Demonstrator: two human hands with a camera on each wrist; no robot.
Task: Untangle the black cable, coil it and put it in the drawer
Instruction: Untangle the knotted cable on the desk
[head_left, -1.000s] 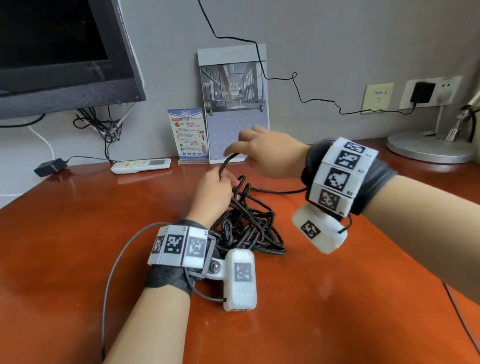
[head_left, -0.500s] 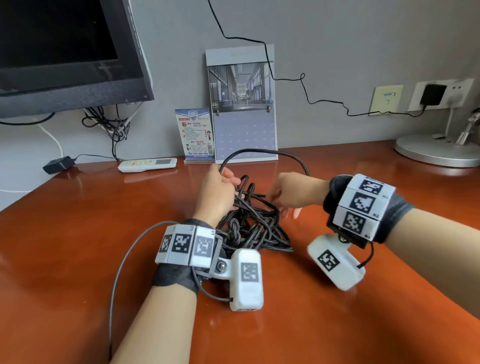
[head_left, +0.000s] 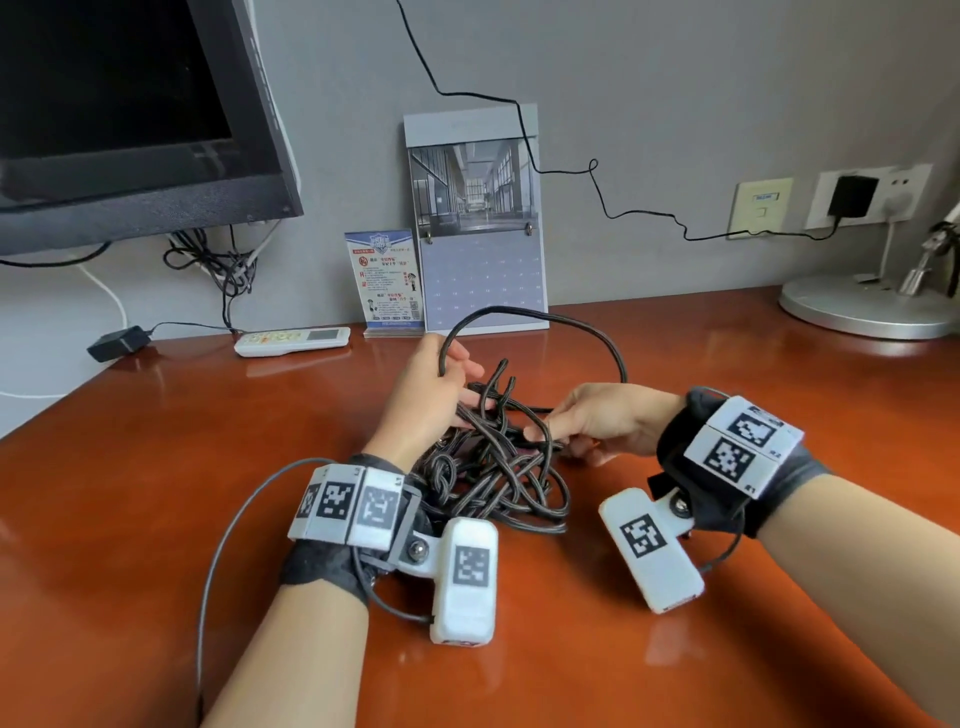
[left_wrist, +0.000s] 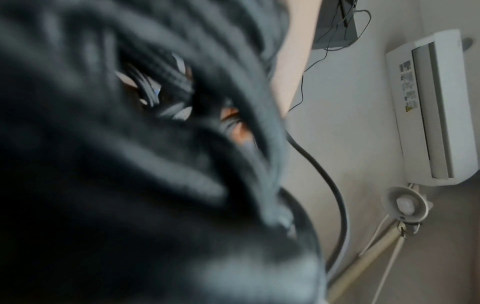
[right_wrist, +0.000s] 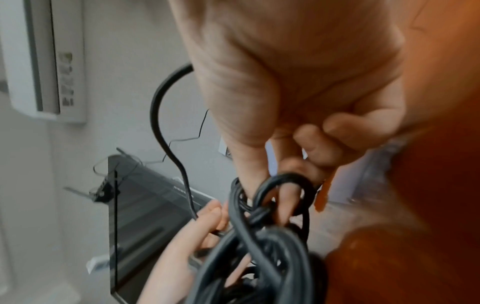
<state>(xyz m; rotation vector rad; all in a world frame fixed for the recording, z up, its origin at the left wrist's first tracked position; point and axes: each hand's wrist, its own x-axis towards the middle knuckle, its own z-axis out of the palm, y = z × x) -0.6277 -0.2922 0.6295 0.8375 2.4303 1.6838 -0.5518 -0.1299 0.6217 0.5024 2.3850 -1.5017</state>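
A tangled black cable (head_left: 498, 478) lies heaped on the red-brown desk (head_left: 675, 649) between my wrists. One long loop of it (head_left: 524, 312) arches up from my left hand (head_left: 441, 395) and over to my right hand (head_left: 587, 426). The left hand grips strands at the top of the heap. In the right wrist view my right hand (right_wrist: 280, 185) pinches a loop of the cable (right_wrist: 285, 181), and the left hand (right_wrist: 197, 226) holds strands beyond it. The left wrist view is filled with blurred cable (left_wrist: 155, 144). No drawer is in view.
Along the back wall stand a calendar (head_left: 478, 228), a small leaflet stand (head_left: 387, 280) and a white remote (head_left: 291, 340). A monitor (head_left: 130, 119) hangs at the left, a lamp base (head_left: 862, 306) sits at the right. A thin wall cable (head_left: 602, 197) runs to a socket.
My right hand came down from in front of the calendar to the right side of the heap and took hold of a loop. The long loop now arches between both hands.
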